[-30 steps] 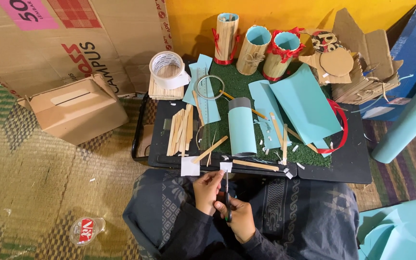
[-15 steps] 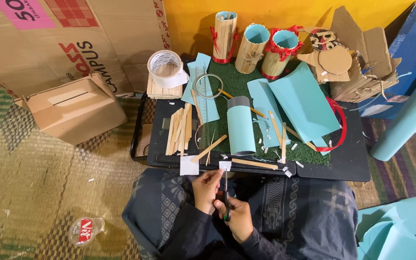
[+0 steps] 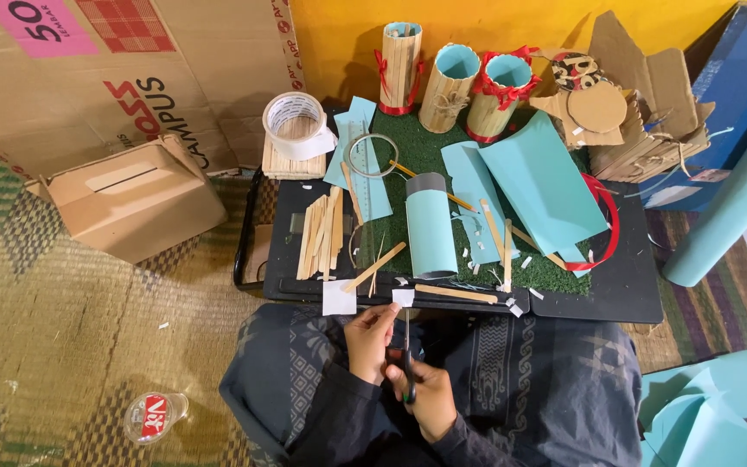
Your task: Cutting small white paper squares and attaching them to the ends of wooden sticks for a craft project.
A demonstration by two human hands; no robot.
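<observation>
Scissors at work over your lap.

Your right hand grips the scissors, blades pointing up toward the small white paper piece pinched in your left hand's fingers, just before the black tray edge.

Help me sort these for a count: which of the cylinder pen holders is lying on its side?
The plain light-blue cylinder in the middle of the green mat lies on its side. The three stick-clad, ribbon-tied holders stand upright at the back by the yellow wall.
</observation>
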